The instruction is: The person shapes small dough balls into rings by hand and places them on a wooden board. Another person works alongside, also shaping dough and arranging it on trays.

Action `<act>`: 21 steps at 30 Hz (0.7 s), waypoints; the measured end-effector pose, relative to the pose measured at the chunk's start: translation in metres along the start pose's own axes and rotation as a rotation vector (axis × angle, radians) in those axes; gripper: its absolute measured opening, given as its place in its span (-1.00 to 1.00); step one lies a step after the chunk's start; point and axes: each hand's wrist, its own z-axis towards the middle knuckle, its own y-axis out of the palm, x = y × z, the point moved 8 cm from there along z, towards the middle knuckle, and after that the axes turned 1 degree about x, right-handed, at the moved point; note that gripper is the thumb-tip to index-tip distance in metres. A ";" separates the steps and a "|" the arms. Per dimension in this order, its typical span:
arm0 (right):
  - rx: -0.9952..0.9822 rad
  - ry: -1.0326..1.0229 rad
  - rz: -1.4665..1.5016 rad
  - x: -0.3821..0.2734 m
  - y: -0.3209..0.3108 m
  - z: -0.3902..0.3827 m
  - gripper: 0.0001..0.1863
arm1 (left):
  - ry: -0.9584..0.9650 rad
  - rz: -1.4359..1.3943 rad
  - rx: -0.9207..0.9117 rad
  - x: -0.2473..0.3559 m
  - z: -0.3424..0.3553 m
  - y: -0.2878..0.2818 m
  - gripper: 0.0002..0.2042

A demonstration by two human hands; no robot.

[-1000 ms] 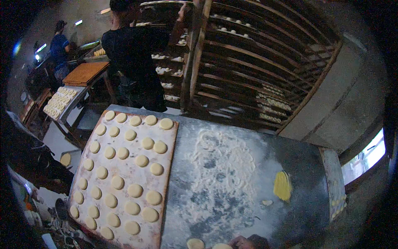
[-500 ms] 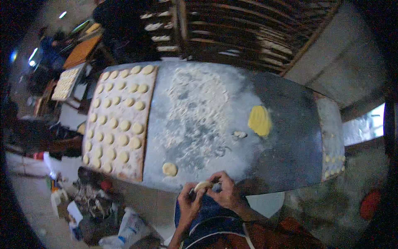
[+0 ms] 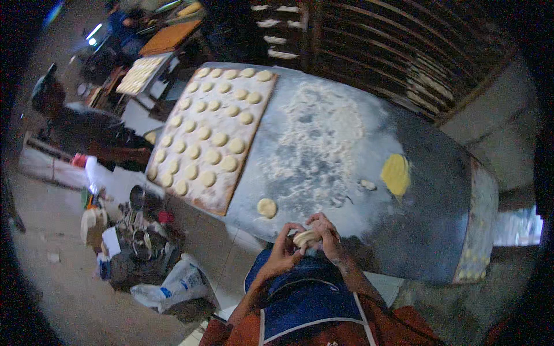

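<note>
At the near edge of a flour-dusted table [image 3: 424, 230], my left hand [image 3: 283, 251] and my right hand [image 3: 330, 237] hold one pale piece of dough [image 3: 306, 238] between them. Fingers of both hands are bent around its rim, and the dough looks slightly folded or cupped. Just beyond my left hand, a single flat dough round [image 3: 266, 207] lies on the tabletop. To the right of the middle sits a yellow mass [image 3: 396, 175], soft-looking and smooth. Beside it is a small pale lump [image 3: 367, 184].
A floured board [image 3: 219, 202] with rows of dough rounds lies on the table's left. Another board [image 3: 480, 222] with small pieces is at the right end. Slatted wooden racks [image 3: 369, 52] stand behind. A white plastic bag [image 3: 176, 285] is on the floor, left; a person [image 3: 124, 26] is far left.
My view has turned, so the table appears tilted and shifted right. Both hands still hold the dough, which now shows more of its flat side. The round on the table stays put.
</note>
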 end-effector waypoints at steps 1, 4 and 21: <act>0.135 -0.027 -0.024 0.017 -0.012 0.008 -0.53 | 0.131 0.075 0.006 0.006 0.004 -0.004 -0.55; 0.010 -0.111 -0.206 -0.013 0.008 0.006 -0.59 | 0.247 -0.307 -0.070 -0.008 0.011 -0.029 -0.67; -0.087 -0.031 -0.626 -0.042 0.116 0.069 -0.42 | 0.465 0.652 0.635 0.034 0.021 -0.115 -0.82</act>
